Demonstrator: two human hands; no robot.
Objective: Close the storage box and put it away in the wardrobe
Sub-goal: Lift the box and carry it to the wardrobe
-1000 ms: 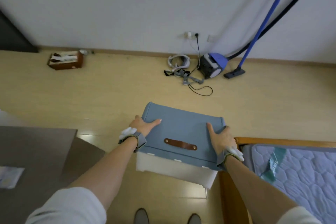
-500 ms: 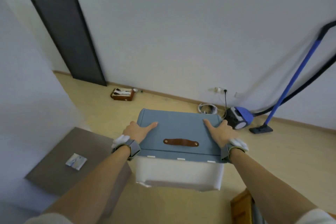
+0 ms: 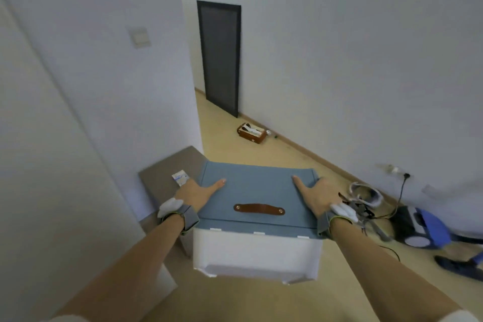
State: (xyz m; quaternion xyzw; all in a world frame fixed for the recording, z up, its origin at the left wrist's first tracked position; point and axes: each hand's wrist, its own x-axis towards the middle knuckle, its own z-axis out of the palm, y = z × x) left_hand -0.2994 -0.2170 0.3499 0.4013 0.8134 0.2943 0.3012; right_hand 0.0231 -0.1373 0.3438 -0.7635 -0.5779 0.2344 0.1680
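Pale wood floor (image 3: 230, 295) fills the lower frame. At centre the box (image 3: 257, 251), lid (image 3: 254, 191) closed, is held off it: left hand (image 3: 194, 191) and right hand (image 3: 317, 195) clasp its sides, thumbs on top, other fingers hidden. Beyond, upper centre, a dark door (image 3: 219, 55).

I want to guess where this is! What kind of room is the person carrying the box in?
Probably a room at home: a vacuum cleaner on the wood floor, a dark door, and a storage box being carried.
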